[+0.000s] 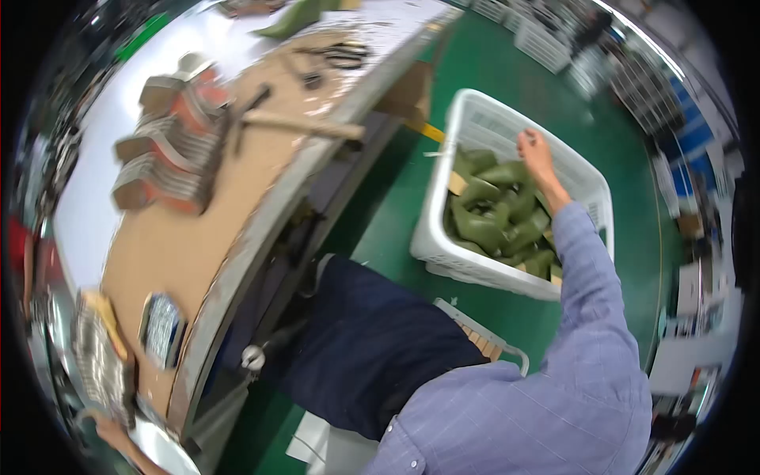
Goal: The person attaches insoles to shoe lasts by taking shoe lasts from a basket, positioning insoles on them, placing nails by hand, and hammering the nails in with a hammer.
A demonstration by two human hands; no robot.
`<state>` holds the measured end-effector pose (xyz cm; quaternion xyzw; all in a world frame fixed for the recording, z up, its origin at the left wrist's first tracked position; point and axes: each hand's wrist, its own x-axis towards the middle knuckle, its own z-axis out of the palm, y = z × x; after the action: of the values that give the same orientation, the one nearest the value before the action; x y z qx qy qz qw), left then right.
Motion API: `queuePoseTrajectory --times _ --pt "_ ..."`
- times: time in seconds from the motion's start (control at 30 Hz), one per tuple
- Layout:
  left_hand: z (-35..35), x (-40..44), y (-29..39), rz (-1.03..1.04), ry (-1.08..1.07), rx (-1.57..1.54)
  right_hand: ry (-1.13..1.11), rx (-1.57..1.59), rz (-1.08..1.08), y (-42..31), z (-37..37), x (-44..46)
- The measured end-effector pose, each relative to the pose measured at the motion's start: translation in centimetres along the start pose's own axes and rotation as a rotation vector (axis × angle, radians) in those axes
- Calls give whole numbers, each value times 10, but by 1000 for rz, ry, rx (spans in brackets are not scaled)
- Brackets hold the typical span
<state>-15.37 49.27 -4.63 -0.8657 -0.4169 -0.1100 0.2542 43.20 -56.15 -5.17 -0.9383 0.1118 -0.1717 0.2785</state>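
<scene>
While reaching over green pieces (484, 229) with curled right hand (537, 154), seemingly picking, needing a pinch; cannot tell grip there or in left hand (116, 435).

Cardboard-topped workbench (178, 245), wooden-handled hammer (305, 124) lying across its edge side, black-handled scissors (346, 55) near the far end, green floor (380, 210), slatted seat (480, 339), white plastic crate (542, 43) in the background
</scene>
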Motion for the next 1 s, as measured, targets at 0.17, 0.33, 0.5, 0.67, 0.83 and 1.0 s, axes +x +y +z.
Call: queuePoseTrajectory --times 0.17,0.33,0.5,0.67,0.83,1.0 --pt "-223 -6 146 -253 645 -269 -511 -205 261 87 14 -35" --pt "-320 -29 270 -216 500 -948 -1086 -259 -58 109 69 -97" --pt "-318 -69 296 -517 49 -1681 -1032 -178 97 99 54 -97" --pt "-384 -198 521 -330 -545 -2056 -784 545 312 18 -32 -104" --pt "-404 -257 611 -323 -1077 -2589 -586 476 -135 -151 -104 -155" --pt "-418 -225 574 -604 -1090 -2757 -1246 944 -347 -195 -31 -229"
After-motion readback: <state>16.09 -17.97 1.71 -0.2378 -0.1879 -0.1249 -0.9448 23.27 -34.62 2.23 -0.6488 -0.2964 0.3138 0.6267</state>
